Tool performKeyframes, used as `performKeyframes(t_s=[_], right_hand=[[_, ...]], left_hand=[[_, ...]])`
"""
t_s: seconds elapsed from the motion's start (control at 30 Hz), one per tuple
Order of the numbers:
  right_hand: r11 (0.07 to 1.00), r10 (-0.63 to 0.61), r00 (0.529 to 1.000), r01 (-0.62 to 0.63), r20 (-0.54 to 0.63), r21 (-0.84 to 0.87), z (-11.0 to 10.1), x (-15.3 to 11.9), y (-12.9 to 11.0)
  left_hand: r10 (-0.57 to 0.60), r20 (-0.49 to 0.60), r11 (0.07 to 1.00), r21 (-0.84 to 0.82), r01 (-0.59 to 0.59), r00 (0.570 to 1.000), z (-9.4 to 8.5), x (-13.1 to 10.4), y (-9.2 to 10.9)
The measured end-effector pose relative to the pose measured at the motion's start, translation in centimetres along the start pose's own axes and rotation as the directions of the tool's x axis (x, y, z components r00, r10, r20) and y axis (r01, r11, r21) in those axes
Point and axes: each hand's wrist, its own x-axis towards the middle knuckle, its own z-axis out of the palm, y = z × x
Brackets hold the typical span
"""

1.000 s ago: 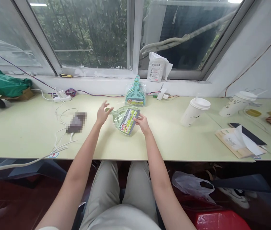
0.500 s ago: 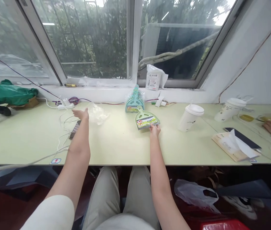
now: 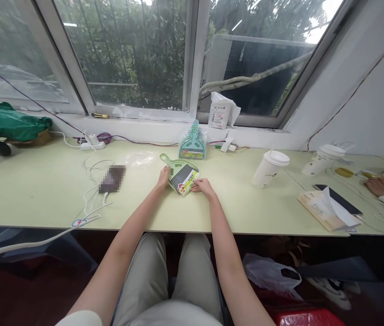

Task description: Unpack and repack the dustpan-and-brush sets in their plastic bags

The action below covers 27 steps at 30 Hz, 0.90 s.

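Right now my left hand (image 3: 163, 177) curls loosely round the near-left edge of the small green dustpan-and-brush set (image 3: 180, 174), thumb and fingers pinching its rim, while my right hand (image 3: 203, 185) closes its fingertips on the set's bright paper label at the near-right corner. Between both hands the set lies flat on the pale green table (image 3: 42, 199), handle pointing away to the left, just in front of the stack of teal dustpans (image 3: 192, 142) by the window sill.

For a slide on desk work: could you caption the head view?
Both hands, left and right, hold a small green plastic dustpan-and-brush set on a pale green table.
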Motion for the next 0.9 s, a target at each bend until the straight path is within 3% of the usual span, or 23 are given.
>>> performKeyframes(t_s=[0.07, 0.13, 0.2, 0.27, 0.33, 0.4, 0.47, 0.53, 0.6, 0.77, 0.9], right_hand=[[0.994, -0.073, 0.988, 0.083, -0.135, 0.072, -1.1, 0.4, -0.1], [0.954, -0.165, 0.904, 0.248, -0.395, 0.169, -2.6, 0.8, -0.4], [0.938, -0.17, 0.829, 0.302, -0.532, 0.171, -3.7, 1.0, -0.8], [0.978, -0.176, 0.861, 0.206, -0.477, 0.011, -3.6, 0.5, -1.0], [0.934, -0.289, 0.871, 0.166, -0.397, -0.317, -2.1, -0.4, -1.0], [0.712, -0.548, 0.778, 0.24, -0.308, -0.66, 0.4, -1.5, -1.0], [0.407, -0.706, 0.705, 0.325, -0.069, -0.853, 3.0, -2.4, -1.0], [0.171, -0.7, 0.701, 0.35, 0.137, -0.921, 5.0, -3.0, -0.9], [0.059, -0.649, 0.733, 0.314, 0.203, -0.948, 6.2, -3.1, -0.8], [0.049, -0.626, 0.77, 0.19, 0.118, -0.981, 6.5, -3.0, -0.8], [0.185, -0.613, 0.789, 0.188, 0.036, -0.965, 6.0, -2.9, -0.6]], left_hand=[[-0.05, -0.037, 0.999, -0.011, 0.05, 0.998, -1.4, 0.2, -0.3], [-0.087, -0.027, 0.996, -0.023, 0.086, 0.996, -2.4, 0.2, -0.4], [-0.078, 0.017, 0.997, -0.022, 0.079, 0.997, -2.5, -0.1, -0.4], [-0.044, 0.081, 0.999, -0.023, 0.046, 0.996, -1.9, -0.8, -0.3], [-0.006, 0.143, 1.0, -0.026, 0.01, 0.99, -1.0, -1.5, -0.2], [0.02, 0.196, 0.999, -0.032, -0.014, 0.981, -0.1, -2.2, 0.0], [0.037, 0.247, 0.999, -0.04, -0.028, 0.968, 0.6, -2.7, 0.1], [0.042, 0.278, 0.999, -0.033, -0.034, 0.96, 1.0, -3.1, 0.3], [0.036, 0.286, 0.999, -0.015, -0.033, 0.958, 1.1, -3.4, 0.5], [0.02, 0.307, 1.0, -0.002, -0.021, 0.951, 0.6, -3.9, 1.4], [0.006, 0.388, 0.998, 0.053, -0.028, 0.921, 0.4, -3.8, 2.2]])
